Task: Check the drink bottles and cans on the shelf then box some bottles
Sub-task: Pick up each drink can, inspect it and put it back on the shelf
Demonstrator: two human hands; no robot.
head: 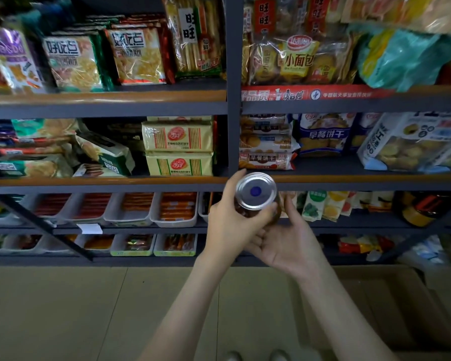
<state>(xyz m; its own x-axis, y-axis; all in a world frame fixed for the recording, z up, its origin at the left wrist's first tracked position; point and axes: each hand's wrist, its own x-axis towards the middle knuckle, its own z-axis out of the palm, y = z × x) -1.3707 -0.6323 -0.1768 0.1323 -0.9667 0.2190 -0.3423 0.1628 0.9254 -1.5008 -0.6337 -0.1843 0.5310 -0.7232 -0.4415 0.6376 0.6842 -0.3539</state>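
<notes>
Both hands on jar (255, 194): left hand (229, 222) wraps its side, fingers curled round below the silver lid; right hand (287, 243) cradles it from beneath, thumb up the far side. Jar held in the air before the shelf (115, 181), lid toward camera. Looks like the checking step. Next probably needs tilting it to read the label, then either back to shelf or into box (401, 303), lower right on floor.
</notes>
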